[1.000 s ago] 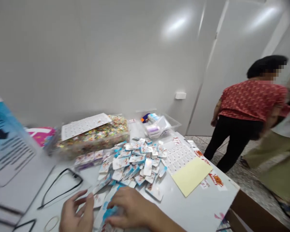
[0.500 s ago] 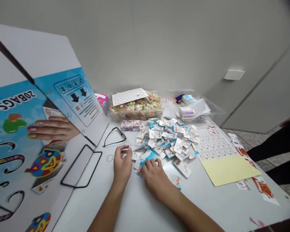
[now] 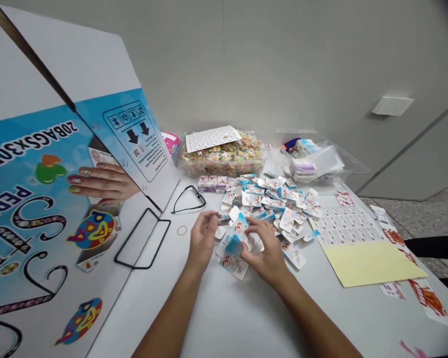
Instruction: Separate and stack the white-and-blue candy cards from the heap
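Between the thumb and fingers of my right hand (image 3: 265, 251) is a small blue-and-white printed carton (image 3: 240, 226), held tilted above the table. Under it lie more printed card pieces (image 3: 233, 266), partly overlapped, so I cannot tell how many. My left hand (image 3: 202, 241) hovers just to the left of the carton, its fingers loosely bent and apart from the thumb, with nothing visible in it. Beyond both hands spreads a heap of similar small cartons (image 3: 269, 196), some flat-looking, some folded.
A large printed box (image 3: 97, 199) stands along the left. Glasses (image 3: 189, 200) and a rubber band (image 3: 181, 230) lie near it. Behind the heap are a bin of colourful pieces (image 3: 224, 159) and a clear tray (image 3: 317, 166). Sticker sheets (image 3: 345, 226) and yellow paper (image 3: 373, 263) lie right.
My right hand has lifted a carton off the table, having been reaching down onto the cards. My left hand has moved slightly toward it. The whole view has shifted a little.
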Demonstrator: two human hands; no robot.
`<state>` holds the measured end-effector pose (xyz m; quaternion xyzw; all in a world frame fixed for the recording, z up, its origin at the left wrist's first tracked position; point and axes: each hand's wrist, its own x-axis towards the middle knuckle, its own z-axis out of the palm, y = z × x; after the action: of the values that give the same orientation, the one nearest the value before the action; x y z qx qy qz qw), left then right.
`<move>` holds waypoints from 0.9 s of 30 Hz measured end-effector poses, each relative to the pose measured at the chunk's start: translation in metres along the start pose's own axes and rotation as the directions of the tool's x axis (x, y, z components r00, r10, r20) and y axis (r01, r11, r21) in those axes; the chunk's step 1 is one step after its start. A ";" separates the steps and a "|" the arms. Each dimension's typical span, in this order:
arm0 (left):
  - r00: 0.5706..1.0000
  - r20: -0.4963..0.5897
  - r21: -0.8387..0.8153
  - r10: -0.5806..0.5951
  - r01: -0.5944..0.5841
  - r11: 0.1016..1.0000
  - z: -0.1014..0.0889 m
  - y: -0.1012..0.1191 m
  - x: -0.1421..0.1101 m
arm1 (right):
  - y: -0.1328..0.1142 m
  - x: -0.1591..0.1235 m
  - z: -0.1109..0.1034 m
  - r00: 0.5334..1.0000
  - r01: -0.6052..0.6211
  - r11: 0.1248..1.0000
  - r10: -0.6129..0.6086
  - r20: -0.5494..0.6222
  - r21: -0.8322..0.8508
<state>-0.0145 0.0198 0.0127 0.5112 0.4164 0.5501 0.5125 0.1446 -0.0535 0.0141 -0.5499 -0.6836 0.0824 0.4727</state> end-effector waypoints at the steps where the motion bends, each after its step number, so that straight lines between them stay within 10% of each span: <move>1: 0.990 0.141 -0.059 -0.016 0.024 0.998 0.002 0.002 -0.003 | -0.002 0.001 -0.001 1.000 -0.003 0.997 0.004 -0.017 0.083; 6: 0.868 0.496 -0.265 -0.035 0.189 0.946 0.010 0.006 -0.015 | -0.011 -0.004 0.006 0.994 0.095 0.975 -0.104 0.036 0.201; 13: 0.877 0.403 -0.367 -0.262 0.417 0.831 0.016 -0.007 -0.020 | -0.012 -0.006 -0.006 0.981 0.133 0.991 -0.136 -0.141 -0.032; 18: 0.832 0.454 -0.271 -0.318 0.469 0.841 0.022 -0.009 -0.027 | -0.008 -0.002 -0.010 0.992 0.100 0.995 -0.101 0.077 0.023; 27: 0.858 0.305 -0.517 -0.414 0.514 0.684 0.037 0.000 -0.032 | 0.005 -0.010 0.011 0.984 0.180 0.982 -0.181 0.009 0.057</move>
<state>0.0204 -0.0143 0.0136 0.2498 0.3006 0.4581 0.7984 0.1392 -0.0551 -0.0004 -0.4717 -0.7314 0.0624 0.4886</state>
